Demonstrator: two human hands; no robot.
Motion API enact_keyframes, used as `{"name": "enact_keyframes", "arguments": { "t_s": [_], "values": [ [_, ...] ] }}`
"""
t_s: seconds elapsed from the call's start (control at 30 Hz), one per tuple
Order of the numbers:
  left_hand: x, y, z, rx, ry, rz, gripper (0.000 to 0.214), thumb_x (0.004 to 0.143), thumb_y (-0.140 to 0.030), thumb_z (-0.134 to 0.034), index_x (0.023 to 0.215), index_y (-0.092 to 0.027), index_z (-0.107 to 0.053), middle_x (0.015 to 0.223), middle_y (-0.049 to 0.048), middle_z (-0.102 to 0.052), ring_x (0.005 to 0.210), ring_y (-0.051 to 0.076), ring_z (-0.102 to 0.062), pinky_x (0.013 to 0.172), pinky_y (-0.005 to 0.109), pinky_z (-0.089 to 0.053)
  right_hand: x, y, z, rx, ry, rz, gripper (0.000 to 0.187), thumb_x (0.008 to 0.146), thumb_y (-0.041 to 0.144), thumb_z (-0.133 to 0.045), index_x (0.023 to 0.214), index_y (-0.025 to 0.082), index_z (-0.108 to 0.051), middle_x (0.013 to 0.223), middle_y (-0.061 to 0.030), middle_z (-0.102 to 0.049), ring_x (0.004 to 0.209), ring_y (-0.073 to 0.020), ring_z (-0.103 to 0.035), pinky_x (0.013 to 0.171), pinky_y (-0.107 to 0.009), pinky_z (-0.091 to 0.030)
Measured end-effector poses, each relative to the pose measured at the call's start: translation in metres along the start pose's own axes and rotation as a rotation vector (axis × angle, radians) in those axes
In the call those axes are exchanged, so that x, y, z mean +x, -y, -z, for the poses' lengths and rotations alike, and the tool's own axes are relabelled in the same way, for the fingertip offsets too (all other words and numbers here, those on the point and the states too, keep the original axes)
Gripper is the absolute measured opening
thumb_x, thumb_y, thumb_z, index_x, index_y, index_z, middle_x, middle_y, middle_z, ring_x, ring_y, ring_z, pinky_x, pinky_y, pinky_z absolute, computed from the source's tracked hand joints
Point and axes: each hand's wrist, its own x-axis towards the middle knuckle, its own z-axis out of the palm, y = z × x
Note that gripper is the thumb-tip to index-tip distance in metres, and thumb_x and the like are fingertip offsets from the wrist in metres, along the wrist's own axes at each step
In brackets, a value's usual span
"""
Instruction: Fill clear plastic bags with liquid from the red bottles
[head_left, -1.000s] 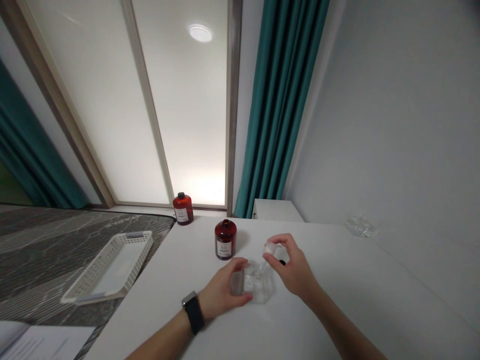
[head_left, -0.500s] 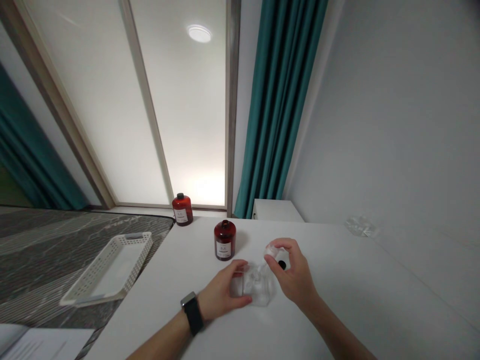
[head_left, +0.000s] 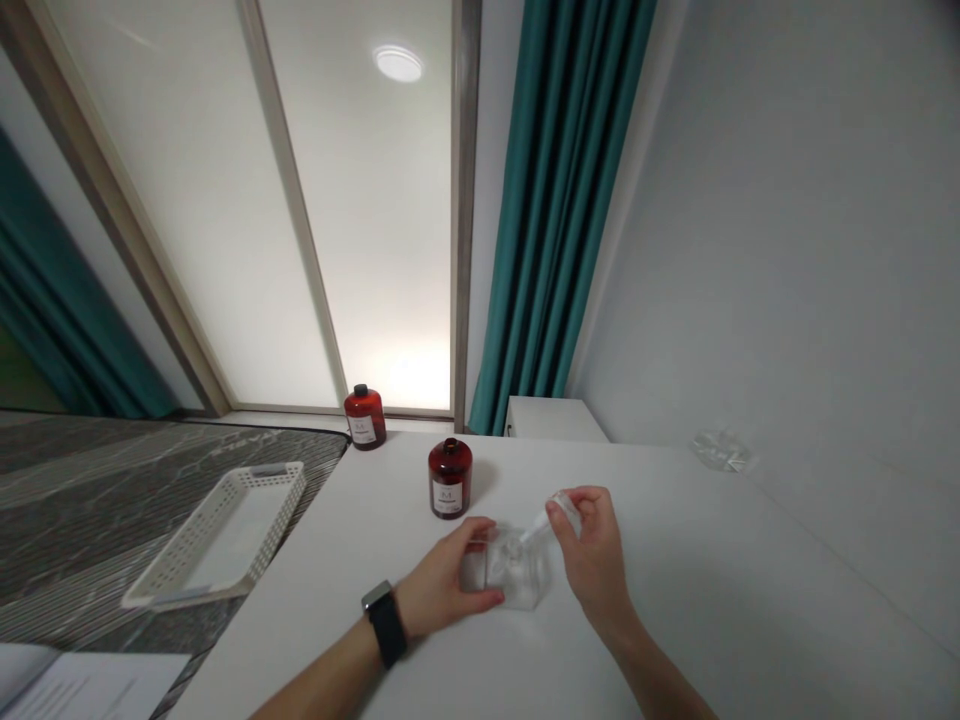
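Right hand [head_left: 596, 560], pump [head_left: 553, 512] now farther right

The white table [head_left: 750, 600] carries an amber bottle [head_left: 450, 480], clear container [head_left: 514, 572] and crumpled plastic [head_left: 720, 450].

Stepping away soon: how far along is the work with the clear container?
Done: the nearer amber bottle appears uncapped. In hand: the left hand steadies the clear container; the right hand holds a clear piece at its mouth. Left: probably seating it.

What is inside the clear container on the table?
A clear tube, held by the right hand, dips into the clear container. The left hand covers its left side; liquid cannot be told.
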Motion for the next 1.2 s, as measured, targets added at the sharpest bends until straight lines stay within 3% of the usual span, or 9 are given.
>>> {"name": "enact_keyframes", "arguments": {
  "t_s": [0.33, 0.8, 1.2],
  "values": [
    [0.0, 0.0, 0.001, -0.001, 0.007, 0.002, 0.065, 0.07, -0.019, -0.08, 0.125, -0.018, -0.046, 0.128, 0.0117, -0.059, 0.117, 0.028, -0.057, 0.105, 0.044, -0.044, -0.001, 0.002, 0.0, 0.046, -0.021, 0.01, 0.023, 0.084, 0.039, -0.064, 0.091, 0.025, -0.047, 0.082, 0.0006, -0.058, 0.08, -0.0199, -0.059, 0.075, -0.035, -0.046],
    [0.0, 0.006, 0.001, 0.029, 0.012, -0.005, 0.069, 0.071, -0.02, -0.08, 0.128, -0.02, -0.043, 0.132, 0.0124, -0.057, 0.119, 0.028, -0.056, 0.106, 0.045, -0.043, -0.01, -0.014, 0.005, 0.102, -0.018, 0.032, 0.023, 0.087, 0.039, -0.062, 0.096, 0.025, -0.047, 0.087, -0.0009, -0.058, 0.082, -0.0193, -0.058, 0.077, -0.035, -0.047],
    [0.0, -0.002, 0.001, 0.009, -0.02, 0.037, 0.067, 0.068, -0.02, -0.08, 0.126, -0.02, -0.046, 0.13, 0.0125, -0.059, 0.117, 0.029, -0.058, 0.106, 0.047, -0.044, 0.0, -0.015, 0.03, 0.097, 0.191, 0.008, 0.026, 0.082, 0.043, -0.066, 0.093, 0.024, -0.052, 0.079, -0.0006, -0.061, 0.075, -0.0191, -0.058, 0.071, -0.033, -0.05]
  ]
}}
